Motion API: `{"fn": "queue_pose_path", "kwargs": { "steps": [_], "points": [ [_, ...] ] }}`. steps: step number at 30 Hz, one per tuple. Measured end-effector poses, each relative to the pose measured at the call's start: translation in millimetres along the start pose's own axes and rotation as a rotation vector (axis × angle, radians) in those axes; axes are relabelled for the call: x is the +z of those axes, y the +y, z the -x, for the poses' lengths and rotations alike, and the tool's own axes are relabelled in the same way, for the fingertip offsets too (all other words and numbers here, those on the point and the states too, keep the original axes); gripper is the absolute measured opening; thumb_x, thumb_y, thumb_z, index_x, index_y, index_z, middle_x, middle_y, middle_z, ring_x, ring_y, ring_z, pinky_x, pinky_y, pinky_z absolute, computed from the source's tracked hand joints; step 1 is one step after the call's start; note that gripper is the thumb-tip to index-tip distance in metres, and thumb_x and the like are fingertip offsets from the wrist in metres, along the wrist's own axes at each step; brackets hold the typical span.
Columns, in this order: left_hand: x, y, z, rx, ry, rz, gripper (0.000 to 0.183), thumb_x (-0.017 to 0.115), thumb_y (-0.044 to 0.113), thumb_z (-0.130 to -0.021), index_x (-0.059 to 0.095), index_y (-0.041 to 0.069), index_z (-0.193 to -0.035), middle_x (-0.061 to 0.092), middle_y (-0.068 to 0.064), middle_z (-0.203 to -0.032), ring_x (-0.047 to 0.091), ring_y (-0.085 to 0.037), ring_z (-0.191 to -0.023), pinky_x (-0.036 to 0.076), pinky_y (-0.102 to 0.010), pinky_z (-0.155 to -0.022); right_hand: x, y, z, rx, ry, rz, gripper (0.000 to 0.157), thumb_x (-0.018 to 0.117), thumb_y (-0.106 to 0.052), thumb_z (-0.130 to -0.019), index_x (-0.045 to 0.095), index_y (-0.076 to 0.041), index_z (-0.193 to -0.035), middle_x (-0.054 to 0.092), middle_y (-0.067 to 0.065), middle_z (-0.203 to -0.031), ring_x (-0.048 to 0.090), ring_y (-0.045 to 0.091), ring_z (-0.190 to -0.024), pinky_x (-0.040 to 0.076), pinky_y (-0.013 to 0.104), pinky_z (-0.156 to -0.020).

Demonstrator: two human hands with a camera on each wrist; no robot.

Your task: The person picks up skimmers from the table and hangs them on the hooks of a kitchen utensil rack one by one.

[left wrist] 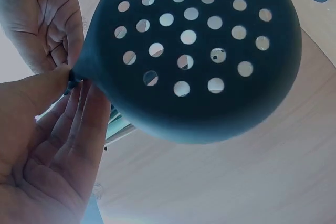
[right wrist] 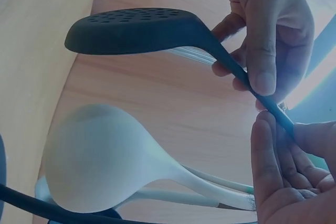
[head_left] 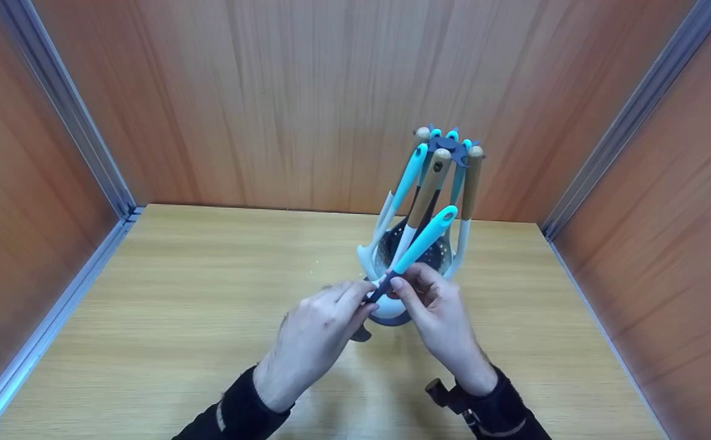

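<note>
A skimmer with a turquoise handle (head_left: pixel 427 240) and a dark perforated head (left wrist: pixel 210 114) is held by both hands in front of a utensil stand. My left hand (head_left: pixel 321 327) pinches its dark neck between thumb and fingers, close to the head. Further up, by the turquoise part, my right hand (head_left: pixel 438 318) pinches the dark shaft with thumb and fingertips. In the head view my left hand mostly hides the skimmer's head. The right wrist view shows that head (right wrist: pixel 131 35) raised above the bowl of a white ladle (right wrist: pixel 100 156).
Several utensils with turquoise or wooden handles hang from the stand's dark blue top (head_left: pixel 447 146). A dark holed bowl (head_left: pixel 434 255) hangs among them. The stand's round dark base (head_left: pixel 392 321) rests on the wooden table (head_left: pixel 208 275). Wood panels (head_left: pixel 269 104) enclose the back and both sides.
</note>
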State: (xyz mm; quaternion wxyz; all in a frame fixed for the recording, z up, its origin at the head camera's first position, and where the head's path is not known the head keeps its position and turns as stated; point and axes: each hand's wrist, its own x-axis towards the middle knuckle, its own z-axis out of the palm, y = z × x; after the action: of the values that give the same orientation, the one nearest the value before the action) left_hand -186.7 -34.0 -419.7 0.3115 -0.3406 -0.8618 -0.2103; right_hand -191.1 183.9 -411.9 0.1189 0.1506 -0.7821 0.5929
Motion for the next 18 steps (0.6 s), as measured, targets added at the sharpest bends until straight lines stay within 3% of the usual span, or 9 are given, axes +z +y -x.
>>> {"fn": "queue_pose_path", "kwargs": {
  "steps": [7, 12, 18],
  "points": [
    [-5.1, -3.7, -1.2, -0.038, -0.003, 0.01, 0.029, 0.074, 0.036, -0.111, 0.078, 0.012, -0.126, 0.081, 0.001, -0.103, 0.074, -0.009, -0.081, 0.066, -0.022, -0.068, -9.3, -4.1, -2.2, 0.013, 0.033, -0.022, 0.021, 0.065, -0.009, -0.114, 0.072, 0.001, -0.131, 0.08, 0.016, -0.121, 0.082, 0.014, -0.106, 0.069, 0.033, -0.099],
    [-6.6, -8.6, -2.2, -0.061, 0.005, -0.008, 0.028, 0.077, 0.034, -0.109, 0.079, 0.012, -0.126, 0.083, -0.001, -0.104, 0.078, -0.012, -0.084, 0.068, -0.025, -0.07, -16.7, -5.6, -3.8, 0.039, 0.056, -0.053, 0.026, 0.061, -0.008, -0.116, 0.066, 0.007, -0.136, 0.075, 0.021, -0.126, 0.08, 0.017, -0.109, 0.07, 0.032, -0.098],
    [-7.2, -15.9, -3.0, -0.076, 0.023, -0.038, 0.024, 0.075, 0.032, -0.11, 0.078, 0.014, -0.125, 0.084, 0.0, -0.107, 0.081, -0.012, -0.09, 0.069, -0.026, -0.073, -24.5, -6.7, -6.3, 0.052, 0.083, -0.071, 0.025, 0.054, -0.008, -0.118, 0.063, 0.005, -0.137, 0.072, 0.018, -0.124, 0.078, 0.022, -0.107, 0.069, 0.03, -0.097]
  ]
}}
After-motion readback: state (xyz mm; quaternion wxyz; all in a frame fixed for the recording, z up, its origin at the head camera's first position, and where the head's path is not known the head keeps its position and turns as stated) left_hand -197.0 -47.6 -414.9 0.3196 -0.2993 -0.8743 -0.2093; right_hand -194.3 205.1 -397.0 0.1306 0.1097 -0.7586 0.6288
